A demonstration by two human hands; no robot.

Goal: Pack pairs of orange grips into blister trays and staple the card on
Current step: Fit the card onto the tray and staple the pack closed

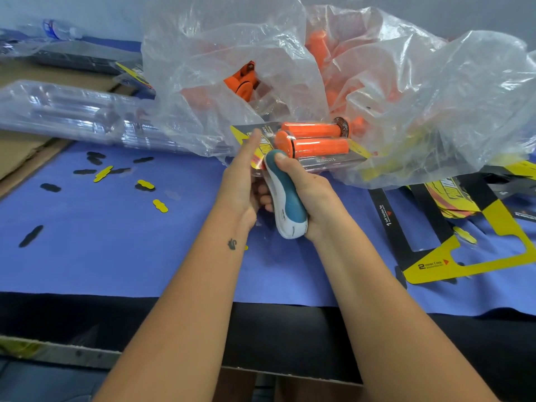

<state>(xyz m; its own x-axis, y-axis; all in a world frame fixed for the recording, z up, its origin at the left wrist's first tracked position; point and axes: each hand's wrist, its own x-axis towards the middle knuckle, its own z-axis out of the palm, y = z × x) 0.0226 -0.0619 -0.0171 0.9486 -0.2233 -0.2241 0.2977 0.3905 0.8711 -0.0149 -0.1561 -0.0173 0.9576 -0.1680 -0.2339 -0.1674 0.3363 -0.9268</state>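
Note:
Two orange grips point(316, 139) lie side by side in a clear blister tray with a yellow and black card point(351, 147) on it, held above the blue table. My left hand point(242, 181) holds the near left end of the pack, thumb stretched along the card, fingers curled under. My right hand point(301, 184) grips a white and teal stapler point(285, 198), whose nose sits on the pack's near edge, thumb pressing on top. More orange grips point(243, 81) show through a big clear plastic bag point(290, 53) behind.
A stack of clear empty blister trays point(66, 111) lies at the left. Loose yellow and black cards point(452, 227) lie at the right. Small yellow and black punch-outs point(145, 184) dot the blue cloth point(116, 242). Cardboard point(17, 158) is at the far left.

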